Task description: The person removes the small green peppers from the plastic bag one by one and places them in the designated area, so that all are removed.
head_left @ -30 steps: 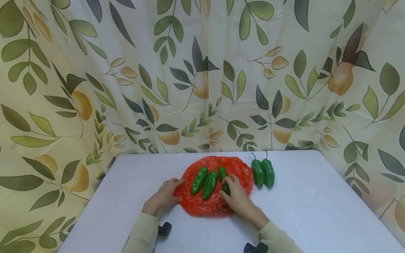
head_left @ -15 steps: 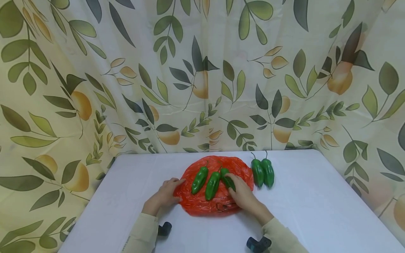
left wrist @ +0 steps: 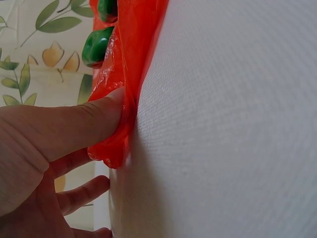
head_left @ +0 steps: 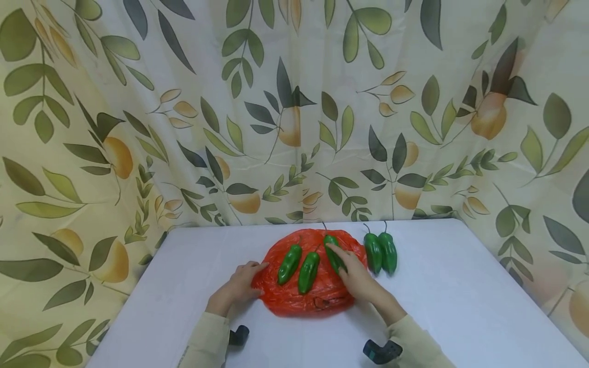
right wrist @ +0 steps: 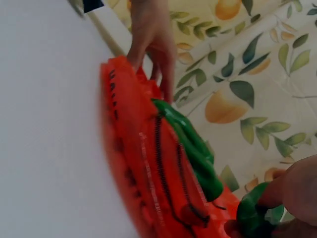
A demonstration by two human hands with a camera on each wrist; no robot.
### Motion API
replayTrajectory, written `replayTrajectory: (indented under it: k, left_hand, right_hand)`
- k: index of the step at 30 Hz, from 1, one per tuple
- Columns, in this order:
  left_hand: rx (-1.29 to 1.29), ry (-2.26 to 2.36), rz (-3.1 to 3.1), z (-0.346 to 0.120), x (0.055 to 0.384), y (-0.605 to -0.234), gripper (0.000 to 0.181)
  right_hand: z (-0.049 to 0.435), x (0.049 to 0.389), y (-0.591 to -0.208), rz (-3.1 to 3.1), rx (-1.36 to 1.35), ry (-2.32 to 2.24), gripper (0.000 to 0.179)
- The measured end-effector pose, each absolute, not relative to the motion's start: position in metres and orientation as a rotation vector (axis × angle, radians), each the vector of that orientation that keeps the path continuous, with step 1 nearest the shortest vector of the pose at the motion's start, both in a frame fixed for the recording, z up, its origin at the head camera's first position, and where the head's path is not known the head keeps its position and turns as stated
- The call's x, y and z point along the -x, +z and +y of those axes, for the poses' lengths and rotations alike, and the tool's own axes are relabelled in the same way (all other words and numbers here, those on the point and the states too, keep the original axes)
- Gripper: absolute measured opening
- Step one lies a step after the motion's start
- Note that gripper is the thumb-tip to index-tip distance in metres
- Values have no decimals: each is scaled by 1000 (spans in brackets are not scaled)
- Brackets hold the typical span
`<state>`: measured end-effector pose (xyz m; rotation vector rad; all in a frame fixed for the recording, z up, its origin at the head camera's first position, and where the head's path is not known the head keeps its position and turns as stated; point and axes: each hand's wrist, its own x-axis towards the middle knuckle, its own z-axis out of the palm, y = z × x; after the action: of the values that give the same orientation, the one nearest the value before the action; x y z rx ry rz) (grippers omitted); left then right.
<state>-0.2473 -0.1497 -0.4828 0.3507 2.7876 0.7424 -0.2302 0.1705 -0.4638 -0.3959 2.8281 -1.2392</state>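
A crinkled red plastic bag (head_left: 294,304) lies spread on the white table, with dark printing on its near side. Three glossy green peppers are on it: a left pepper (head_left: 289,264), a middle pepper (head_left: 308,272) and a right pepper (head_left: 332,246), stem away from me. My right hand (head_left: 360,278) holds the right pepper; in the right wrist view the thumb and fingers are around this pepper (right wrist: 250,213). My left hand (head_left: 238,285) touches the bag's left edge with thumb and fingers spread. In the left wrist view the straight thumb (left wrist: 89,119) presses on the bag's edge.
Two more green peppers (head_left: 381,251) lie side by side on the white table (head_left: 442,286), just right of the bag. A leaf-and-fruit patterned curtain (head_left: 257,153) hangs behind the table and along its sides. Black wrist-worn devices (head_left: 383,351) sit close over the near table.
My right hand has shifted right with its pepper, which now lies apart from the middle one. The middle pepper has moved slightly right and nearer. My left hand has stayed at the bag's edge.
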Motion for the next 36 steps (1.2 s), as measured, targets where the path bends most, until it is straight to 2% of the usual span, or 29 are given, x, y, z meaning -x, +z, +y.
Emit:
replayTrajectory:
  k: [8,23,36]
  left_hand:
    - [-355,756,2791,-150,247,-483,74]
    - [-364,787,2774,-151,247,-485,74]
    - [-361,775,2785,-150,244,-481,75]
  right_hand:
    - [179,226,-449,2845,456,-1261,58]
    - [215,217,-441,2886,613,-1239,59]
    - [247,219,-429,2899,530,-1271,59]
